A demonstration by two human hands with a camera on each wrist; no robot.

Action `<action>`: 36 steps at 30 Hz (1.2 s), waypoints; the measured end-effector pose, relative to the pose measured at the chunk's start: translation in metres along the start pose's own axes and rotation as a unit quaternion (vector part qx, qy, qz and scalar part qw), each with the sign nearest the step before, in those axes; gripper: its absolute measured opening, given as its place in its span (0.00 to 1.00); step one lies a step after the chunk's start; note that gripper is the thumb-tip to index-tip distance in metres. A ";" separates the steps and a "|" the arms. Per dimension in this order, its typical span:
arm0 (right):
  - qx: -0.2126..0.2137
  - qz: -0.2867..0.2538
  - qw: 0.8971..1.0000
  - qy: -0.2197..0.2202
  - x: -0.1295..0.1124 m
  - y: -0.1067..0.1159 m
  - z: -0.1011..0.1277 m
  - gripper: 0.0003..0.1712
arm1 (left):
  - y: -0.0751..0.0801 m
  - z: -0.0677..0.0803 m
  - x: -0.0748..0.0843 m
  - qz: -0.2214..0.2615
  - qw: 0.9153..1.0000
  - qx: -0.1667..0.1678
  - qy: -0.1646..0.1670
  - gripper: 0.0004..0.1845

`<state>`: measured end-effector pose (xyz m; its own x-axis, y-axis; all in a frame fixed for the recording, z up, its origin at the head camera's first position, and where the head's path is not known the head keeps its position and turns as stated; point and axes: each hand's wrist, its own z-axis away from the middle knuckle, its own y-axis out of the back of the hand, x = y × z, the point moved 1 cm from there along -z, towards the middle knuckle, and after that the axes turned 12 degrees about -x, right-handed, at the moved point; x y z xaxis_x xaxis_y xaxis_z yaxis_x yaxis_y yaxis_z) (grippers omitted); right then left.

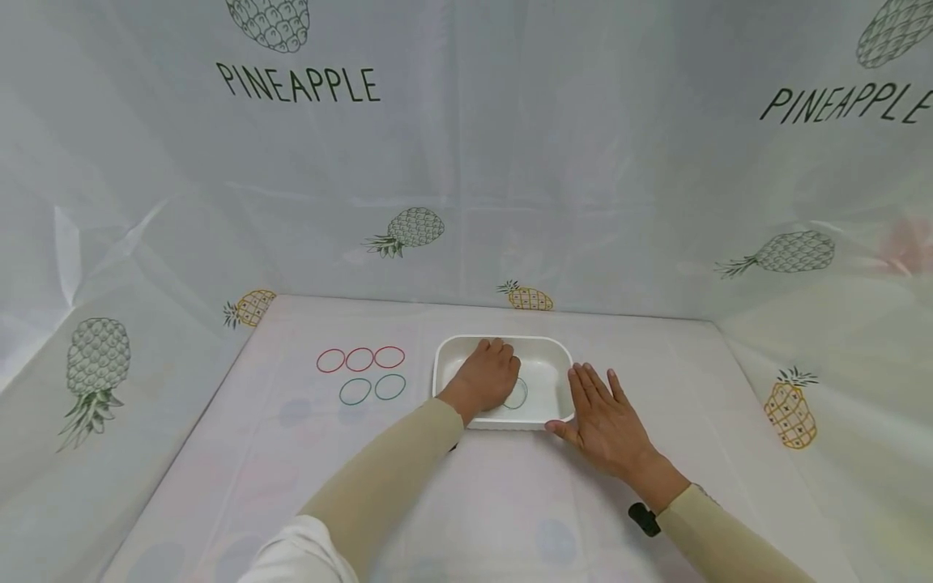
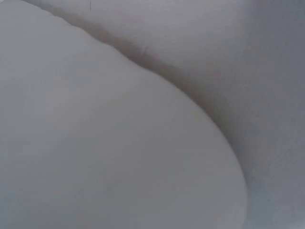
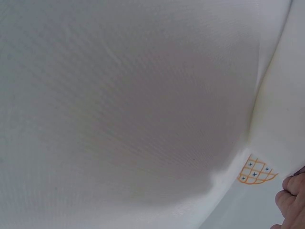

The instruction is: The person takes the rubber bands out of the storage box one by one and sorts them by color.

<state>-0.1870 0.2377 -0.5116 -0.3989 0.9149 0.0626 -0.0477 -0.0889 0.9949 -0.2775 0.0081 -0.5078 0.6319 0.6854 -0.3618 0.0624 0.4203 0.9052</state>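
A white rectangular tray [image 1: 503, 343] sits at the middle of the table. My left hand [image 1: 487, 377] is inside it, back up, fingers bent downward and their tips hidden. A green ring [image 1: 519, 394] lies on the tray floor at the hand's thumb side, partly covered; whether the hand grips it cannot be told. My right hand [image 1: 603, 413] lies flat on the table by the tray's near right corner, fingers straight, thumb against the rim. The left wrist view shows only blurred white surface. In the right wrist view a bit of finger [image 3: 291, 200] shows at the lower right.
Left of the tray, three red rings [image 1: 359, 359] lie in a row, with two green rings [image 1: 372, 389] in front of them. Pineapple-print white sheeting [image 1: 466, 162] walls the back and sides. An orange pineapple print [image 3: 256, 171] shows on the cloth.
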 end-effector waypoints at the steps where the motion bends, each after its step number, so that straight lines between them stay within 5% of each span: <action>1: 0.000 -0.001 1.000 0.001 0.000 0.000 0.000 0.60 | 0.000 0.001 -0.001 -0.003 1.000 0.002 0.003 0.16; 13: -0.002 -0.008 1.000 0.005 -0.001 0.001 -0.001 0.60 | 0.002 0.010 -0.016 0.033 0.999 0.012 0.019 0.12; 36: 0.002 -0.021 1.000 0.012 0.000 0.001 0.000 0.58 | -0.009 0.047 -0.049 0.098 0.982 0.116 0.109 0.10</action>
<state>-0.1865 0.2376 -0.5109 -0.4184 0.9081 0.0197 -0.0616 -0.0500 0.9968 -0.2731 -0.0568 -0.4878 0.4698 0.8619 -0.1909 0.1468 0.1369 0.9796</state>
